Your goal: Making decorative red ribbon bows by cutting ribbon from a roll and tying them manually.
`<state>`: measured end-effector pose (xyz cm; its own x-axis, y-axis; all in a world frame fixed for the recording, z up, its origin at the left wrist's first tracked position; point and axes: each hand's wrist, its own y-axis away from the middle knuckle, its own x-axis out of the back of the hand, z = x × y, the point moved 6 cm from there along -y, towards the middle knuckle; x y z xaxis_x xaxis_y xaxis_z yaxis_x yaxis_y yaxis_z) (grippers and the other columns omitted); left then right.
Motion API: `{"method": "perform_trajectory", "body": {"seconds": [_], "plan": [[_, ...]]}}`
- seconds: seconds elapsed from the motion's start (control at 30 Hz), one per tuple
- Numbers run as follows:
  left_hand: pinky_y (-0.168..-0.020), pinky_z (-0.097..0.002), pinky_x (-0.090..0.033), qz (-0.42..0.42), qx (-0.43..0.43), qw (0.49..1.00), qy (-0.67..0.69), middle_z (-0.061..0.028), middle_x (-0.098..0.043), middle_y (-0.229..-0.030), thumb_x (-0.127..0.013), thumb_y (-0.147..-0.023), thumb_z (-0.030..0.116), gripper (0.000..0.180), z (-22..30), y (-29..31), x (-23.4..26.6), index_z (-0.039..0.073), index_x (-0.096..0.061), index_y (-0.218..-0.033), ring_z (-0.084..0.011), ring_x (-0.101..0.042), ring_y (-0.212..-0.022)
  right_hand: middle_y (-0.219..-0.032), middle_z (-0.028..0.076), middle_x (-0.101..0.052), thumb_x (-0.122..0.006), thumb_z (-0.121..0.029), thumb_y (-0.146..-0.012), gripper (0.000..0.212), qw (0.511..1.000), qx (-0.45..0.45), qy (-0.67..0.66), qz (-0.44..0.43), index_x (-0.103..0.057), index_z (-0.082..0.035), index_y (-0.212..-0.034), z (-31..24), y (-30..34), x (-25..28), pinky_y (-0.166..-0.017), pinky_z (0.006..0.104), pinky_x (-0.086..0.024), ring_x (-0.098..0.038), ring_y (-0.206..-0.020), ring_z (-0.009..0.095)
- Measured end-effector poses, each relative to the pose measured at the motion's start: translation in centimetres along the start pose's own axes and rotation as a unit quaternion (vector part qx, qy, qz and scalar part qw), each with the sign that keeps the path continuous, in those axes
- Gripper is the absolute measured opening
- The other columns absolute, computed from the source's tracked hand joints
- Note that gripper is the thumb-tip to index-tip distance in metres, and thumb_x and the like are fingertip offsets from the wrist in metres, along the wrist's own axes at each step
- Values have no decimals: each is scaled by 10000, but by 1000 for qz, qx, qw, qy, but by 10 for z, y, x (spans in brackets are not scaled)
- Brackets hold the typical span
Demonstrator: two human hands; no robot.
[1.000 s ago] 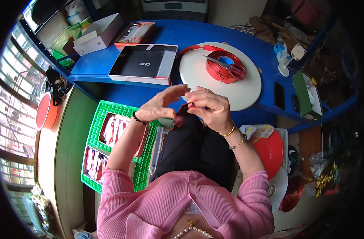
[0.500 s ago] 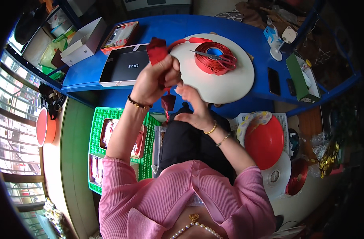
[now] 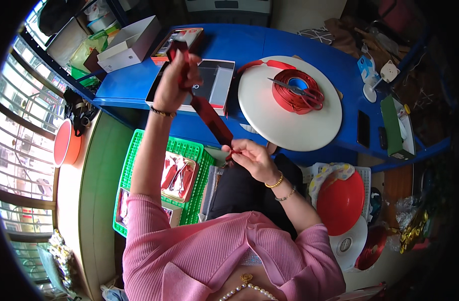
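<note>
Left hand [image 3: 172,86]: raised in front of the flat box, fingers curled round the upper part of a red ribbon [image 3: 210,118], a short stretch standing above the fist.
Right hand [image 3: 254,159]: lower and nearer the lap, thumb and fingers pinching the ribbon's lower end.
Ribbon: stretched slantwise between both hands, in the air at the table's near edge; its pinched end looks gathered, though the fingers hide much of it.
Blue table [image 3: 242,42]: bears a flat black-and-white box [image 3: 222,83] on the left and a round white board [image 3: 269,118] at the middle.
Ribbon roll [image 3: 284,100]: red, with a blue core, lying on the board; scissors [image 3: 315,99] rest across it.
Table's right end: a dark phone [image 3: 363,129] lies near an open green box [image 3: 391,125].
Green crate [image 3: 204,175]: beside the lap on the left, holding trays of red-and-white pieces [image 3: 178,175].
Red basin [image 3: 342,203]: to the right of the lap, near a white spool [image 3: 346,244].
</note>
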<state>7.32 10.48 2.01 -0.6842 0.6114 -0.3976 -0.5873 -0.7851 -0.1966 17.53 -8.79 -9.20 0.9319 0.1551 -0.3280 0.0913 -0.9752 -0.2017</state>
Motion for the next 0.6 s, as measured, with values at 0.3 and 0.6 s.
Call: {"method": "perform_trajectory", "body": {"seconds": [0.3,0.6], "plan": [[-564,-216,-343,-141,65,983,-95,33,-502,-814,-644,-743,571,646,-118,61,-63,44,-492,-1083,-43,-418,-661,-1362,132,-420,-662,-44,-788,45,975,172,110,85,-629,-21,-808,-82,-36,36,-1065,389,-240,-245,-1349,254],[-590,-207,-374,-82,120,979,-141,18,-539,-780,-481,-945,260,236,-116,74,-79,42,-567,-920,-51,-462,-681,-1334,138,-409,-704,-197,-787,394,959,188,167,132,-559,-3,-1098,-63,-38,56,-1025,364,-295,-345,-1273,234]]}}
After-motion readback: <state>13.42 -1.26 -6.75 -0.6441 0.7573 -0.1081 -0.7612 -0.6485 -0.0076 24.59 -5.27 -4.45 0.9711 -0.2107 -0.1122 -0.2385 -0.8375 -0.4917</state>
